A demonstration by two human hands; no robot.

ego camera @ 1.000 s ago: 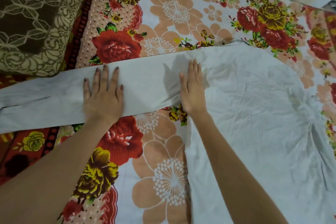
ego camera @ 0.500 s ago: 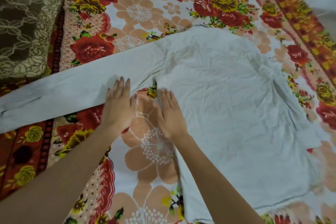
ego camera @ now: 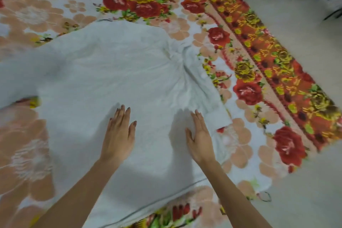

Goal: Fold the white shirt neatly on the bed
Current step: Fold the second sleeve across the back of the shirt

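The white shirt (ego camera: 103, 72) lies spread flat on the floral bed cover (ego camera: 140, 3), its body filling the middle of the view. One sleeve runs off the left edge. The other sleeve (ego camera: 205, 94) is bunched along the shirt's right side, its cuff near my right hand. My left hand (ego camera: 118, 133) rests flat on the lower body of the shirt, fingers together and pointing away from me. My right hand (ego camera: 200, 139) hovers over or touches the shirt's right part, palm turned inward, fingers straight. Neither hand holds anything.
The bed's right edge with its orange-red border (ego camera: 273, 65) runs diagonally; pale floor (ego camera: 296, 24) lies beyond it. The shirt's hem (ego camera: 166, 203) lies near the front edge of the bed.
The view has swung right, away from the left sleeve and the pillow. Both hands have moved right from the left sleeve and armpit onto the shirt's body.
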